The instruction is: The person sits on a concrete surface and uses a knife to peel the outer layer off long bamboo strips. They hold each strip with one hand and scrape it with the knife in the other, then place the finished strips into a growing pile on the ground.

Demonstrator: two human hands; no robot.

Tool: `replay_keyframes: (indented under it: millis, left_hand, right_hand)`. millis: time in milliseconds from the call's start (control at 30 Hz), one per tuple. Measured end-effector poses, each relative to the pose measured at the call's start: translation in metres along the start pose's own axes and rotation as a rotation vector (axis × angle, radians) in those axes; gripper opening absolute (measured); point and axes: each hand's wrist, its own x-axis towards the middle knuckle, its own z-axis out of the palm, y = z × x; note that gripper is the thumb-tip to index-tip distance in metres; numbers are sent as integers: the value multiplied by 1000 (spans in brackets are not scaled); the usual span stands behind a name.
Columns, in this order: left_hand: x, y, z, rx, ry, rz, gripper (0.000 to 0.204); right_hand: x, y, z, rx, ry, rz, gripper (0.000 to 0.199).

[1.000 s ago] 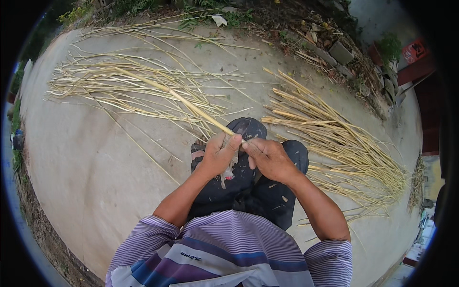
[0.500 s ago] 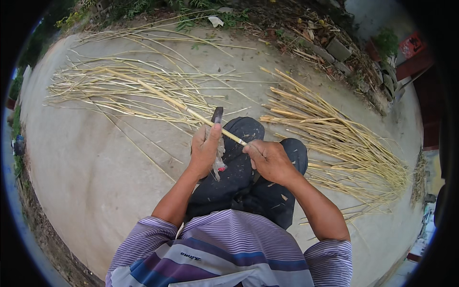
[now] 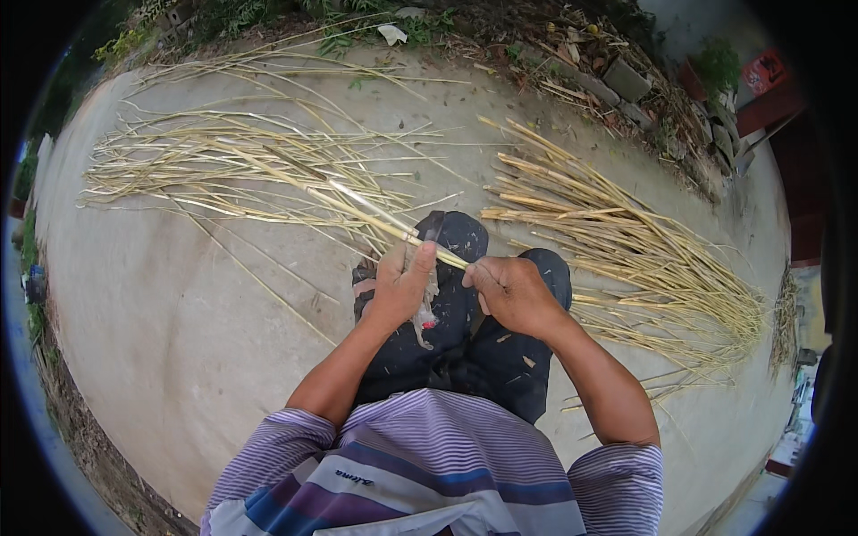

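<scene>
My left hand is closed around a knife with a short dark blade; pale plastic wrapping with a red spot hangs below the fist. Across the blade, over my knees, runs a long yellowish stalk, my left thumb pressing beside it. Its near end is pinched in my right hand, the fingers curled. Beyond the blade a pale white strip stands apart from the stalk, which looks split there. Where the blade meets the stalk is partly hidden by my left thumb.
Thin pale stalks lie loosely spread on the concrete floor at the far left. Thicker tan stalks lie in a fanned pile at the right. Broken blocks, dry litter and green plants line the far edge.
My left hand and the knife have moved right along the stalk, closer to my right hand. A white strip now parts from the stalk beyond the blade.
</scene>
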Motion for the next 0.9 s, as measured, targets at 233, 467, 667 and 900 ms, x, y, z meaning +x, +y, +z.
replay_keyframes:
  millis: [233,467,667,900]
  left_hand:
    - [3,29,14,113,35,139,45]
    - [6,7,24,-101,15,-108,48]
    - [-2,-5,33,23,-67,-23,48]
    - [-21,17,56,-66,-212,-96,45]
  right_hand:
    - [-17,-6,-20,102,-20,-35,24]
    - [-34,1,-28,-19,28,-54,23]
    - [-36,4,-29,-72,66,-155,24]
    - [-35,5,-19,-175,163,-164,25]
